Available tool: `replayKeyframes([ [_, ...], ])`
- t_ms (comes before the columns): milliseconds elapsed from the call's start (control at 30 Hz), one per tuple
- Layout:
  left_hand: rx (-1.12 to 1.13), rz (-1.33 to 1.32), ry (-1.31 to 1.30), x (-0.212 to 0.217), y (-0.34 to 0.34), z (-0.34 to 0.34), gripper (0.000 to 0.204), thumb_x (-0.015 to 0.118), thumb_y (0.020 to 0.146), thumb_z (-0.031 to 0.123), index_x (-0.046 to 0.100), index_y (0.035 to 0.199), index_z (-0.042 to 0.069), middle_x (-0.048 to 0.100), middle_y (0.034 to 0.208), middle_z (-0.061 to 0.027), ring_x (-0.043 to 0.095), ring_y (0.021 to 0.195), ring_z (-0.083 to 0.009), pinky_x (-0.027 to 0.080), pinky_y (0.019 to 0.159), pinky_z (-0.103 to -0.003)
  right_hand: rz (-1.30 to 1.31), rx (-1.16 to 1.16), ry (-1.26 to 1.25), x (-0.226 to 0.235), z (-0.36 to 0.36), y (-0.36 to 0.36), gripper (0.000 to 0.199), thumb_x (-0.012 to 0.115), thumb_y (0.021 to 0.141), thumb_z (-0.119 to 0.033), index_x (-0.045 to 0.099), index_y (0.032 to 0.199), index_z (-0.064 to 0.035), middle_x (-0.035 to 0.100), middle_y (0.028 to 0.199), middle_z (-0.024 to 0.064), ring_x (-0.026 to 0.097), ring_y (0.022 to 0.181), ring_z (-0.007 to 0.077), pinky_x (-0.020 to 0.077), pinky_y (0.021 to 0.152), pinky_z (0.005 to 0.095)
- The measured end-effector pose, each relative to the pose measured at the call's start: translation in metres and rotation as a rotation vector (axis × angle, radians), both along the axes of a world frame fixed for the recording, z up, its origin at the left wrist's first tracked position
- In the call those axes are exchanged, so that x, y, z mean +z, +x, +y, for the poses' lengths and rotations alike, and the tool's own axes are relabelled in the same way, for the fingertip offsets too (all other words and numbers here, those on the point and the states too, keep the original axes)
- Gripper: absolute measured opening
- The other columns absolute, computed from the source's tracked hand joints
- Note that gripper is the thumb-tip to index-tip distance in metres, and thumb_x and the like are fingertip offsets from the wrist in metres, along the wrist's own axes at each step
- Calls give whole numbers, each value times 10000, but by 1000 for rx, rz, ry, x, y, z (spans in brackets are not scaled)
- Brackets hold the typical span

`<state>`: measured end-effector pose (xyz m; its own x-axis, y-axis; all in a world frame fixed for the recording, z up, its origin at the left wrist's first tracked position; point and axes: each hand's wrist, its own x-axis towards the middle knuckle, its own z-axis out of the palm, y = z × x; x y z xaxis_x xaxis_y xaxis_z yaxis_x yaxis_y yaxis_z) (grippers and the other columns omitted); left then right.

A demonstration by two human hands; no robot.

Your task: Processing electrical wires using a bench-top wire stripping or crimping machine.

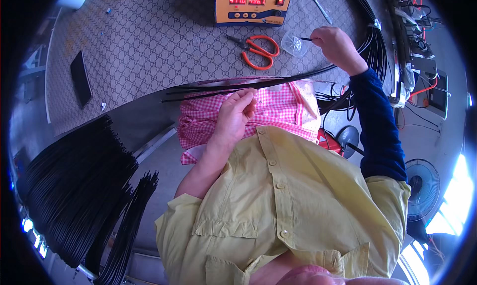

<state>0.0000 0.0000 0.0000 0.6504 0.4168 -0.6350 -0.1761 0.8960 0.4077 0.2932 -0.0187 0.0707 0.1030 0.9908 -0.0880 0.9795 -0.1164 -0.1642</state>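
Note:
My right hand (pixel 335 45) is closed in a pinch on a thin black stick-like piece (pixel 306 39). Its tip points left, at a small clear plastic dish (pixel 294 42) on the table; whether it is a cable end or a tool I cannot tell. Lower and to the left, my left hand (pixel 234 115) has its fingers curled together at the table's front edge. Its fingertips meet several black cables (pixel 283 80) lying along that edge, and what they hold is hidden. Orange-handled scissors (pixel 257 51) lie left of the dish.
Behind the scissors stands a blue and orange control box (pixel 250 7) with red digits. A dark flat slab (pixel 81 80) lies on the patterned table (pixel 164 41) at left. Many black cables (pixel 74 185) hang at lower left; another bundle (pixel 376 51) runs down the right. A fan (pixel 422 188) stands right.

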Motion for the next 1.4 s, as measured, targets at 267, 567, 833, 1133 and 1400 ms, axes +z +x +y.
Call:
replayKeyframes([
  [267,-16,84,84,-2,-1,3,116,523,840,123,554,918,42,526,708,20,455,581,-39,350,517,-158,369,31,210,59,23,-6,94,588,762,-45,615,841,0,587,725,93,575,640,189,456,583,263],
  [567,2,57,81,-26,-2,2,131,515,848,134,550,914,27,505,696,18,429,572,-37,328,508,-160,152,255,358,103,109,-11,86,568,765,-24,587,840,13,528,711,79,545,661,186,423,610,262],
  [833,23,58,35,-24,-2,4,80,554,832,161,552,801,87,521,653,37,427,533,-15,320,482,-146,-216,292,379,98,160,-2,97,545,772,-66,594,843,-22,570,785,91,576,719,247,453,651,310],
  [1133,12,57,20,-30,-4,5,64,553,828,158,562,823,94,525,656,47,438,546,-11,337,500,-149,-397,315,309,82,189,8,98,530,792,-45,616,836,-55,593,790,57,593,749,202,479,699,274],
  [1400,23,34,5,-31,-4,6,81,567,824,172,560,810,92,526,647,47,437,538,-12,334,490,-149,-381,296,276,79,192,3,99,529,790,-56,620,829,-68,594,784,59,593,747,214,476,693,283],
])
